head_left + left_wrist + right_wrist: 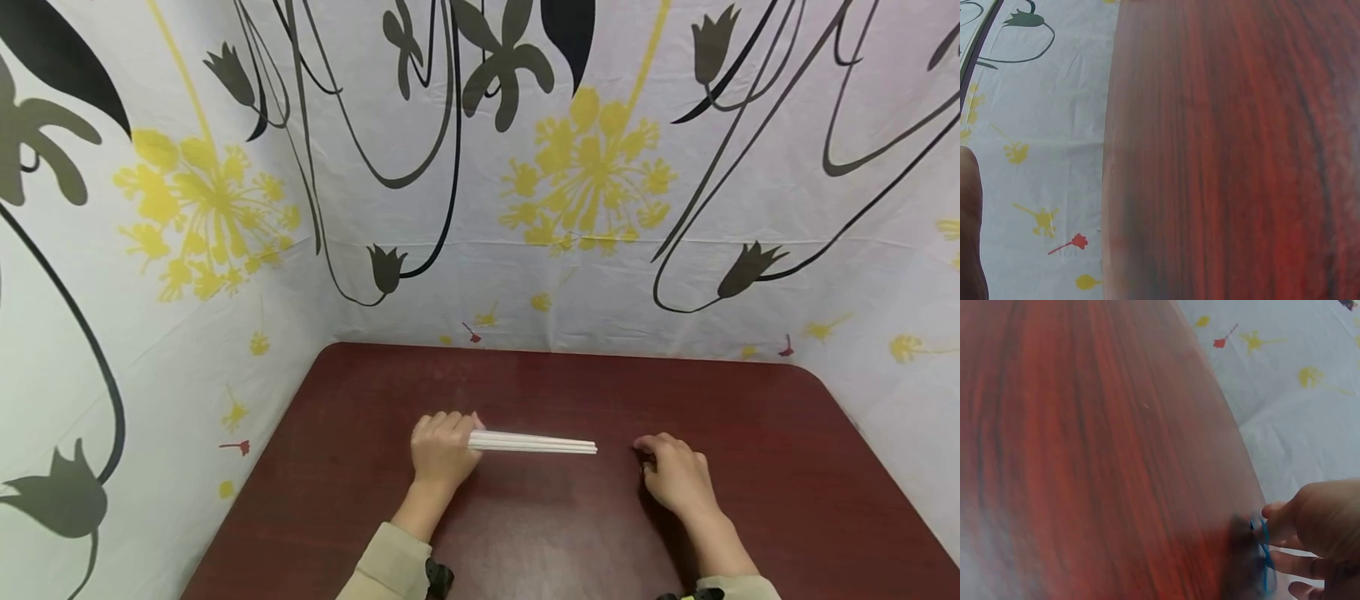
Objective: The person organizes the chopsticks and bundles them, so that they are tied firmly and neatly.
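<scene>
My left hand grips a bundle of white chopsticks by one end, and their free ends point right, level above the table. In the left wrist view only part of a finger shows at the left edge, with a slim stick-like strip above it. To the right, my right hand is low over the table, fingers bent. The right wrist view shows it pinching a thin blue band that loops between thumb and fingers.
A dark red wood-grain table with rounded far corners spreads under both hands. White cloth printed with yellow, grey and black plants hangs behind it and along both sides. Dark wrist straps sit at the sleeve cuffs.
</scene>
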The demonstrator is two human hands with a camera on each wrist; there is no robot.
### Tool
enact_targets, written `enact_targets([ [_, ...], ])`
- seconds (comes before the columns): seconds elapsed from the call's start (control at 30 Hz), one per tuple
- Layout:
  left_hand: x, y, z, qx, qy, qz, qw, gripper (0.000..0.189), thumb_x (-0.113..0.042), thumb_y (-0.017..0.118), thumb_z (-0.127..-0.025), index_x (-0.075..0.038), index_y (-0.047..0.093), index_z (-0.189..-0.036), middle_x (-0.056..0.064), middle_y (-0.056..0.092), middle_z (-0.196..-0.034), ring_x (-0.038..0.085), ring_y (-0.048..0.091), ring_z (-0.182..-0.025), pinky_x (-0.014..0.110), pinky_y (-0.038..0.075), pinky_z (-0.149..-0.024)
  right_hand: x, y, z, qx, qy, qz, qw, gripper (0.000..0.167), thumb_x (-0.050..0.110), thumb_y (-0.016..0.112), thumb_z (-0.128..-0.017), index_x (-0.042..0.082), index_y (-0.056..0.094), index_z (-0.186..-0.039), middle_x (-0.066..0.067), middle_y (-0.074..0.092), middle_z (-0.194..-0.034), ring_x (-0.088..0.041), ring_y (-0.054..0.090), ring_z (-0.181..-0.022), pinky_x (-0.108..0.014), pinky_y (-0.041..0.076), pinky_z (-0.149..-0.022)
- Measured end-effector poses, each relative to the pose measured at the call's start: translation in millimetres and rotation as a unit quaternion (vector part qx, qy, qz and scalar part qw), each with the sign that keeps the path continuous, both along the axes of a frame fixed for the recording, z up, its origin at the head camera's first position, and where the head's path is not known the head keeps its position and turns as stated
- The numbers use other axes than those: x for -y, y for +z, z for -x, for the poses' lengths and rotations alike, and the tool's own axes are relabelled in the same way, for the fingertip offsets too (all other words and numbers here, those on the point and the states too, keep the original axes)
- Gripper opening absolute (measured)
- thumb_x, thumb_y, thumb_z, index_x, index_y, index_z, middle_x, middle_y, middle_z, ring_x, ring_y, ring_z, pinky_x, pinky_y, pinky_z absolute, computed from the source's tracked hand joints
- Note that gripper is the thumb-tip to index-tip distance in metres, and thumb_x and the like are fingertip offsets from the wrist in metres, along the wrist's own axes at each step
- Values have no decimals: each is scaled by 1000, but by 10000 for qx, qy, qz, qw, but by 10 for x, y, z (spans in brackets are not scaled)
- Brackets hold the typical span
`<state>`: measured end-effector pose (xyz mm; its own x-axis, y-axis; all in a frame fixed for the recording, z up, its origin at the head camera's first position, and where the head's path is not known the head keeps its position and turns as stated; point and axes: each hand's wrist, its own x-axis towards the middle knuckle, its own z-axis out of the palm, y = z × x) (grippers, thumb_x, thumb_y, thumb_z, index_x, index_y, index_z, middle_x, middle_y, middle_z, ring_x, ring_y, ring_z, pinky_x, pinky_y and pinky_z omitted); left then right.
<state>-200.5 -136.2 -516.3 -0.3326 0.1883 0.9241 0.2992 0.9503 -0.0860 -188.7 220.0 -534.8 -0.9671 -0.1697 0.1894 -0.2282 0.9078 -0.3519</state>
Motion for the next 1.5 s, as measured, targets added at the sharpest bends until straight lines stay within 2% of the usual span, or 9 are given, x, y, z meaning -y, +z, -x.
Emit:
enact_targets([
  [0.2, -2, 2, 5, -2, -4, -5, 10000, 33, -17, 60, -80, -14, 46, -50, -3, 48, -46, 16, 40, -39, 30, 32, -41, -109, 3, -6, 344, -157, 179, 9991, 16, 3, 74, -86, 4, 73, -102, -14, 72, -98, -41, 68, -90, -63, 46, -78],
  [0.4, -1, -2, 1, 0, -8, -1, 10000, 31, -17, 63, -76, -15, 47, -50, -3, 48, -46, 16, 39, -39, 30, 32, -40, -126, -39, -25, 474, -229, 276, 9982, 7, 3, 70, -90, 5, 71, -97, -14, 73, -94, -38, 69, -84, -57, 49, -72],
  [0.63, -3, -19, -11, 3, 32, 13, 10000, 42, -20, 48, -92, -15, 47, -50, -3, 48, -46, 15, 40, -39, 29, 33, -41, -85, -96, -25, 678, 278, 518, 9960, 12, -4, 55, -96, -5, 64, -105, -16, 63, -97, -36, 64, -91, -51, 52, -74],
  [0.77, -6, -30, -21, 23, 20, 20, 10000, 40, -19, 50, -90, -15, 46, -50, -4, 47, -46, 15, 39, -38, 28, 32, -41, -59, -119, -17, 360, 379, 687, 9963, 7, -3, 59, -95, -2, 64, -98, -13, 61, -94, -31, 62, -88, -49, 51, -72],
  [0.93, -11, -34, -19, 28, 4, 34, 10000, 41, -19, 49, -91, -15, 45, -50, -4, 45, -46, 15, 37, -39, 28, 31, -40, 7, -71, 3, -293, 309, 1272, 9910, 2, 2, 68, -91, 4, 66, -91, 0, 64, -79, -10, 53, -65, -33, 46, -62],
  [1.03, -12, -37, -10, 30, 2, 24, 10000, 44, -19, 46, -93, -15, 45, -50, -4, 45, -45, 15, 37, -39, 28, 31, -40, 53, 3, 15, -549, 272, 1760, 9825, 3, 3, 71, -90, 3, 70, -92, 2, 67, -74, -3, 48, -55, -26, 43, -54],
  [1.17, -16, -40, -4, 29, -3, 11, 10000, 44, -20, 45, -94, -15, 47, -50, -4, 46, -46, 15, 37, -38, 28, 30, -41, 111, 117, 14, -396, 295, 2567, 9652, 5, 5, 72, -91, 1, 70, -94, -5, 70, -76, -5, 57, -56, -25, 48, -52],
  [1.33, -20, -37, 6, 17, -3, 3, 10000, 40, -19, 50, -91, -15, 48, -51, -4, 47, -46, 15, 38, -39, 29, 31, -41, 196, 247, -15, 137, 447, 3769, 9251, 9, 4, 68, -94, -4, 67, -98, -14, 70, -80, -15, 68, -60, -29, 56, -55],
  [1.5, -27, -19, 14, -1, 14, -7, 10000, 34, -18, 57, -84, -14, 49, -51, -3, 48, -47, 16, 39, -39, 30, 31, -41, 294, 377, -70, 299, 968, 4436, 8905, 10, -2, 65, -94, -11, 62, -100, -11, 70, -81, -16, 69, -63, -32, 58, -58],
])
